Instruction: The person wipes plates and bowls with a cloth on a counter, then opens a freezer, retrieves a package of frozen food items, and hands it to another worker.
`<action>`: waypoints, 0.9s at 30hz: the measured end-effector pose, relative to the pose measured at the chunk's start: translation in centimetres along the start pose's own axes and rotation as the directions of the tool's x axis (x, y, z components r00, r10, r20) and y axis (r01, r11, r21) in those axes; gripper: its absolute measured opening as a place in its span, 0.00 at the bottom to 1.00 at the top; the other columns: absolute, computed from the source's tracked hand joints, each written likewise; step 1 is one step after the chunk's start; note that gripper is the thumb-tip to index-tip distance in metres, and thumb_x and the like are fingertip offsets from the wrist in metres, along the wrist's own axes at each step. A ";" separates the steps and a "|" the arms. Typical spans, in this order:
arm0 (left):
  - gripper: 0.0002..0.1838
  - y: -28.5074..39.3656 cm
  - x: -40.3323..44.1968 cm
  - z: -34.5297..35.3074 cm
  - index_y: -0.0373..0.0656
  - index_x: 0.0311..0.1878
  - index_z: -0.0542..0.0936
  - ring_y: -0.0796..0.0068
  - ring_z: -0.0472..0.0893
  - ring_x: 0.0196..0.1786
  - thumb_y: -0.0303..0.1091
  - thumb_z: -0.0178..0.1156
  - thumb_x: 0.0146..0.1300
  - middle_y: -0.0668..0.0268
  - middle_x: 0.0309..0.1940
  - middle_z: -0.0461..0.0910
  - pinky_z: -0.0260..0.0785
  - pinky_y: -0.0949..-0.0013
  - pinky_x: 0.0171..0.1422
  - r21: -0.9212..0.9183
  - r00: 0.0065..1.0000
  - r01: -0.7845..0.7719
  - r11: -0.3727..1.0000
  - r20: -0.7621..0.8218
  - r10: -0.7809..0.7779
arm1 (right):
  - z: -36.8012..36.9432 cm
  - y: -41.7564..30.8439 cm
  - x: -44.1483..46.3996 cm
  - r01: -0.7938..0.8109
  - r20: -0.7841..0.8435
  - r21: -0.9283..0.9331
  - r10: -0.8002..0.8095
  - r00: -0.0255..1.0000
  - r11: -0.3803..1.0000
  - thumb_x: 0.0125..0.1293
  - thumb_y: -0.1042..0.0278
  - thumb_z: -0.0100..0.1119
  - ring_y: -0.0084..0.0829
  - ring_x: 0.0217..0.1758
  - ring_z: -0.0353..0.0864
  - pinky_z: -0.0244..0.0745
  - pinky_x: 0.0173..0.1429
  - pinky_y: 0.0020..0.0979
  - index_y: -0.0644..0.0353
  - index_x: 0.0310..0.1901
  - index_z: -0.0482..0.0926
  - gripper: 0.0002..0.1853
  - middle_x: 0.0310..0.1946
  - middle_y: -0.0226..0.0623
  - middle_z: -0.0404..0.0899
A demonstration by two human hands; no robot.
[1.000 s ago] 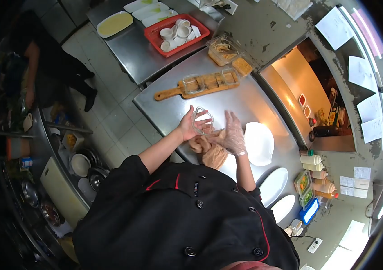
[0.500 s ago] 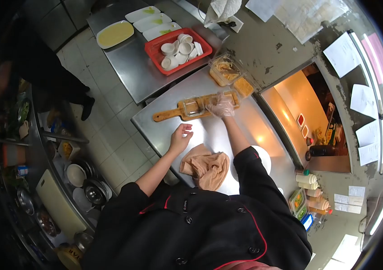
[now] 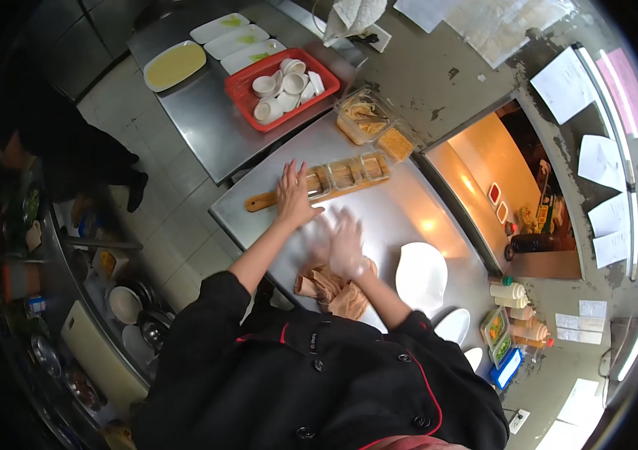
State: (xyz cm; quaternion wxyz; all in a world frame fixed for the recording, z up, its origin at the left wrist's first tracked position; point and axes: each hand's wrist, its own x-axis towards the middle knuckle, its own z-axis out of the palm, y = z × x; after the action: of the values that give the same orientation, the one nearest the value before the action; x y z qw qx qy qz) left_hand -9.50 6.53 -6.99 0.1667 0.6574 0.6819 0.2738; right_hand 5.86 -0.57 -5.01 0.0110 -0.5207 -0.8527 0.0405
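My bare left hand [image 3: 293,196] lies with fingers stretched out over the handle end of a wooden serving board [image 3: 261,201], beside the nearest of three square glass dishes [image 3: 346,173]. Whether it presses on the board or hovers just over it, I cannot tell. My right hand [image 3: 346,246], in a clear plastic glove, is smeared by motion above a crumpled brown cloth [image 3: 320,285]. Its fingers are too blurred to read. Past the board's far end stand a clear tub of shredded food [image 3: 364,118] with a utensil in it and an orange-yellow crumbly food container [image 3: 395,142].
A red basket of white cups [image 3: 283,88] stands on the adjoining steel table, near white plates [image 3: 236,41] and a yellow-topped dish [image 3: 175,66]. White plates [image 3: 421,277], sauce bottles [image 3: 510,291] and a lit pass-through window [image 3: 476,172] are to the right. Another person's leg [image 3: 101,150] shows at left.
My left hand has moved forward onto the board's handle end. My right hand has left the glass dishes and come back toward the cloth. The camera view has shifted slightly.
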 end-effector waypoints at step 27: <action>0.50 11.4 -6.1 -5.4 0.38 0.61 0.67 0.55 0.70 0.54 0.39 0.73 0.26 0.55 0.50 0.69 0.66 0.61 0.62 -0.527 0.626 -0.558 0.641 0.240 0.742 | -7.0 1.4 -11.0 -0.016 0.108 0.621 0.066 0.992 -0.783 0.66 0.56 0.55 0.34 0.57 0.73 0.71 0.60 0.34 0.64 0.61 0.65 0.27 0.56 0.41 0.71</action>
State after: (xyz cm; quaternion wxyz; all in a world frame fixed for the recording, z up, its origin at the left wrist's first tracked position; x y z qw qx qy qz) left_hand -3.05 -0.47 3.27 0.3329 0.8563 0.2616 0.2957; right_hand 12.56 -9.30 2.07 0.5030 -0.2144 -0.2098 0.8106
